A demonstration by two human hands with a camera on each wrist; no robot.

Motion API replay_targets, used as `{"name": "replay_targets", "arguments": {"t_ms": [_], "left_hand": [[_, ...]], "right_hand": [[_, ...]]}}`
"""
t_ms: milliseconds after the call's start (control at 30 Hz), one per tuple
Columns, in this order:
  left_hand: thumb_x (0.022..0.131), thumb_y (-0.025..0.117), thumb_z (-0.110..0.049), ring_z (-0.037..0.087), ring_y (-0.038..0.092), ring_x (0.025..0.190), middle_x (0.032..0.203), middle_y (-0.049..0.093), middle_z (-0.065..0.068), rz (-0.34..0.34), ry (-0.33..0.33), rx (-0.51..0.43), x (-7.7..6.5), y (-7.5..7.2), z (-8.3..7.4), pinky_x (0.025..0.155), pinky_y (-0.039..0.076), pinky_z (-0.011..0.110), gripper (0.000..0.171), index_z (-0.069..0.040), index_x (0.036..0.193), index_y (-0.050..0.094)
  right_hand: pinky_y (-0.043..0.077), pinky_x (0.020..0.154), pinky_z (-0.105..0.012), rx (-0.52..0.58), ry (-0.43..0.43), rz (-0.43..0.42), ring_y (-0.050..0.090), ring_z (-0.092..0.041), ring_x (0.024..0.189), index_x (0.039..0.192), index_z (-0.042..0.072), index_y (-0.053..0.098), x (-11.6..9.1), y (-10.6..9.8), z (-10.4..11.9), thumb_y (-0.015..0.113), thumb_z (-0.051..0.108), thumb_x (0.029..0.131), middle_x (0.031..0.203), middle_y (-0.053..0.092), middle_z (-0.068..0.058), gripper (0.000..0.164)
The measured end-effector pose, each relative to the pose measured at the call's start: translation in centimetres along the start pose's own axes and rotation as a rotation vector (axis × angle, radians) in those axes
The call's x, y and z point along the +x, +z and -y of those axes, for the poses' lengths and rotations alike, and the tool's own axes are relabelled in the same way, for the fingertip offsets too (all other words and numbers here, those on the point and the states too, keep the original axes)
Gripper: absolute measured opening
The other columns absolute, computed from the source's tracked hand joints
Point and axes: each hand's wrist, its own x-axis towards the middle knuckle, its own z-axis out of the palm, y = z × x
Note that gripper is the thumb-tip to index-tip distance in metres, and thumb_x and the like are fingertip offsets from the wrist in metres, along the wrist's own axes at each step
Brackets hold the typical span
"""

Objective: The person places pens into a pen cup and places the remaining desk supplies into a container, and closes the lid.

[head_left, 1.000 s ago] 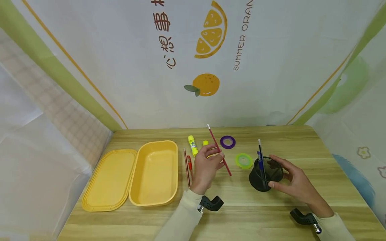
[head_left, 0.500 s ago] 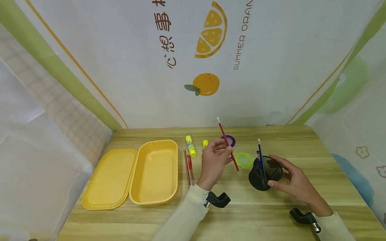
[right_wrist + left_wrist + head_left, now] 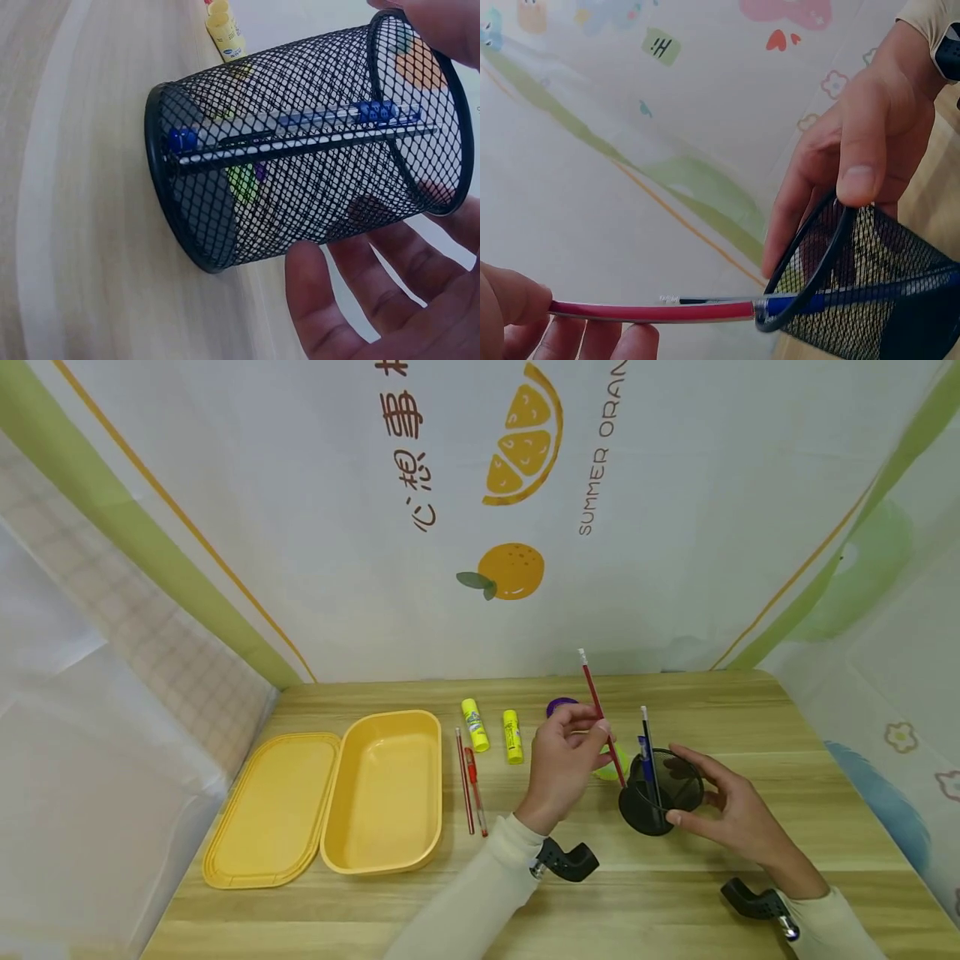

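Note:
My left hand point(image 3: 562, 764) pinches a red pencil point(image 3: 590, 681), its white eraser end up and its lower end at the near left side of a black mesh pen holder point(image 3: 641, 817). In the left wrist view, the red pencil point(image 3: 667, 310) reaches to the holder's rim. The thumb and fingers of my right hand point(image 3: 731, 810) grip the holder around its rim and side, tilting it slightly. A blue pen point(image 3: 315, 120) and a dark pencil point(image 3: 647, 727) with a white end stand inside the holder.
Behind my left hand lie a purple tape roll point(image 3: 558, 704) and a partly covered green one point(image 3: 617, 768). Further left are two yellow glue sticks point(image 3: 513, 737), a red pen point(image 3: 474, 777), another pencil point(image 3: 465, 785), a yellow box point(image 3: 382, 793) and its lid point(image 3: 273, 810).
My left hand has carried the red pencil rightward to the pen holder, turning it more upright and uncovering the second glue stick. My right hand and the holder have stayed in place.

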Motion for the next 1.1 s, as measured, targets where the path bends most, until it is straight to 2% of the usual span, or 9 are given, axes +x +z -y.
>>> {"name": "replay_targets", "arguments": {"t_ms": [167,200,267,333,400,667,833,900,1100], "left_hand": [[0.104,0.067,-0.008,0.025,0.077,0.103,0.113,0.069,0.006,0.039,0.012,-0.01,0.1,0.9,0.2,0.081,0.065,0.034,0.023,-0.002,0.126,0.065],[0.104,0.067,-0.007,0.03,0.076,0.105,0.112,0.068,0.006,0.041,0.015,-0.01,0.1,1.0,0.3,0.08,0.065,0.032,0.023,-0.002,0.126,0.064],[0.103,0.067,-0.006,0.036,0.075,0.109,0.114,0.068,0.009,0.041,0.022,-0.009,0.1,1.3,0.5,0.079,0.065,0.029,0.023,-0.002,0.125,0.064],[0.103,0.067,-0.005,0.035,0.075,0.108,0.115,0.068,0.012,0.039,0.024,-0.002,0.2,1.5,0.8,0.078,0.065,0.03,0.022,-0.003,0.125,0.064],[0.102,0.068,-0.004,0.041,0.074,0.109,0.116,0.069,0.016,0.042,0.025,0.002,0.3,1.7,1.1,0.078,0.065,0.028,0.02,-0.005,0.122,0.065],[0.098,0.074,-0.006,0.009,0.075,0.092,0.11,0.074,0.005,0.057,0.0,0.106,0.3,2.2,2.3,0.076,0.064,0.024,0.02,-0.009,0.118,0.069],[0.097,0.075,-0.008,0.015,0.076,0.097,0.11,0.075,0.002,0.062,0.005,0.204,0.4,2.1,2.9,0.077,0.062,0.02,0.021,-0.011,0.117,0.071],[0.097,0.076,-0.008,0.017,0.076,0.097,0.109,0.075,0.001,0.059,0.002,0.226,0.4,2.1,3.0,0.077,0.061,0.019,0.02,-0.011,0.116,0.071],[0.096,0.076,-0.008,0.01,0.075,0.091,0.106,0.076,0.0,0.059,0.002,0.259,0.5,2.0,3.4,0.076,0.06,0.018,0.019,-0.009,0.114,0.073]], "right_hand": [[0.049,0.094,-0.01,0.005,0.004,0.006,0.046,0.012,0.135,0.162,0.017,0.044,0.0,-0.1,0.1,0.084,-0.002,0.085,0.16,0.05,0.006,0.088],[0.049,0.094,-0.01,0.007,0.003,0.006,0.046,0.012,0.135,0.162,0.017,0.044,0.0,-0.1,0.1,0.084,-0.002,0.085,0.16,0.051,0.005,0.088],[0.05,0.093,-0.01,0.008,0.002,0.005,0.046,0.012,0.135,0.162,0.017,0.045,0.0,-0.1,0.1,0.083,-0.003,0.085,0.159,0.051,0.005,0.088],[0.05,0.093,-0.01,0.009,0.0,0.003,0.047,0.012,0.135,0.161,0.017,0.045,0.0,-0.1,0.0,0.084,-0.003,0.084,0.159,0.051,0.007,0.088],[0.051,0.092,-0.011,0.008,-0.001,0.001,0.047,0.012,0.134,0.161,0.016,0.045,0.1,-0.1,0.0,0.084,-0.003,0.084,0.158,0.052,0.007,0.088],[0.051,0.092,-0.01,0.017,-0.001,0.004,0.047,0.012,0.134,0.159,0.006,0.046,0.1,-0.1,0.1,0.084,-0.003,0.084,0.156,0.051,0.015,0.085],[0.051,0.091,-0.011,0.02,0.001,0.004,0.047,0.012,0.134,0.16,0.006,0.045,0.1,-0.1,0.1,0.084,-0.003,0.084,0.155,0.05,0.018,0.085],[0.052,0.091,-0.011,0.019,0.001,0.003,0.047,0.012,0.134,0.16,0.009,0.045,0.1,-0.1,0.1,0.083,-0.003,0.084,0.156,0.05,0.015,0.086],[0.052,0.092,-0.011,0.017,0.003,-0.004,0.047,0.011,0.134,0.161,0.013,0.046,0.1,0.0,0.0,0.084,-0.003,0.084,0.159,0.052,0.004,0.087]]}}
